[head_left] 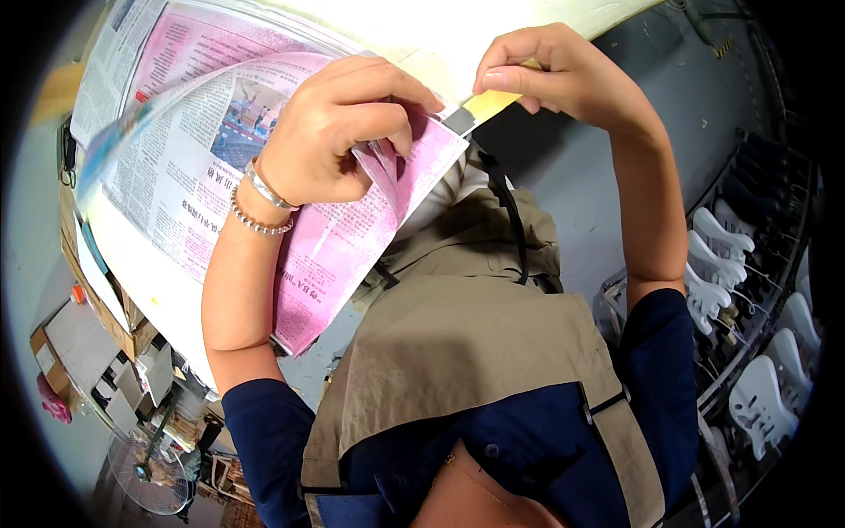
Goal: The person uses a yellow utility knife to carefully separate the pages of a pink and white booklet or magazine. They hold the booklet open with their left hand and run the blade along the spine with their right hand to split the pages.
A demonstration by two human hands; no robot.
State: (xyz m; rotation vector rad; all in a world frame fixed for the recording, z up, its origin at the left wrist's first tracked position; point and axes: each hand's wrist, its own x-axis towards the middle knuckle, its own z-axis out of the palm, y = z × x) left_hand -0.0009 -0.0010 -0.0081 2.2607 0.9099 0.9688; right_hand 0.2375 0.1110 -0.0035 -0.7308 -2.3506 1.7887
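Observation:
My left hand [339,132] is closed on a pink-stained newspaper sheet [330,264], which bunches up under its curled fingers. The sheet lies on a pile of newspaper [176,189] on the pale table, and its left part lifts in a curl. A bracelet and a bangle circle my left wrist. Up and to the right, my right hand [546,75] pinches a flat yellow strip [493,104] between thumb and fingers. A small grey piece [459,121] sits at the strip's lower end, against the newspaper's corner. Whether the two are joined I cannot tell.
The pale table [422,31] reaches behind my hands. Racks on the right hold several white guitar-shaped bodies [764,400], with dark ones farther back. At the lower left stand a wire-caged fan [150,471] and a cardboard box [51,361]. Grey floor [581,194] shows beside me.

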